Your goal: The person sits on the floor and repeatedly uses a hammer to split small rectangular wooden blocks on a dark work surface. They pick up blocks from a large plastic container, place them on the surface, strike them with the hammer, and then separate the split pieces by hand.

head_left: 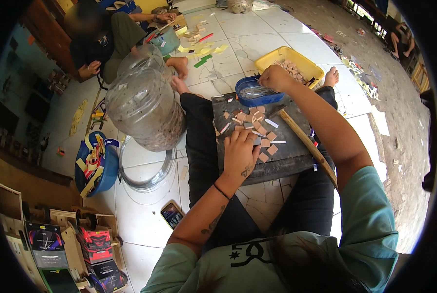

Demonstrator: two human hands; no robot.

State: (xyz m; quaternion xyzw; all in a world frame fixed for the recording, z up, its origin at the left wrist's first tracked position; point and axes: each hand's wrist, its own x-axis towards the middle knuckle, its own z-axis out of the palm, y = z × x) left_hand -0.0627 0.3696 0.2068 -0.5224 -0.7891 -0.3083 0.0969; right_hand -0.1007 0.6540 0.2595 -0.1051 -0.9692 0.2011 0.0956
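Note:
My left hand [241, 150] lies palm down on a dark board [233, 171] between my legs, its fingers stretched over small wooden blocks [265, 142]. Whether anything is under the palm is hidden. At the far edge of the board, my right hand [275, 79] is over a blue oval tray [260, 102] holding thin metal wires [257, 92]. Its fingertips are pinched together on what looks like a thin piece of wire. A hammer [304, 136] with a wooden handle lies across the board's right side, below my right forearm. Small white strips [271, 123] lie among the blocks.
Beyond the blue tray stands a yellow tub [316, 73] of wooden blocks. To the left are a large clear plastic container [147, 105], a wire coil [147, 184], a blue basin [112, 168] and a phone [171, 214]. Another person [106, 44] sits at the far left.

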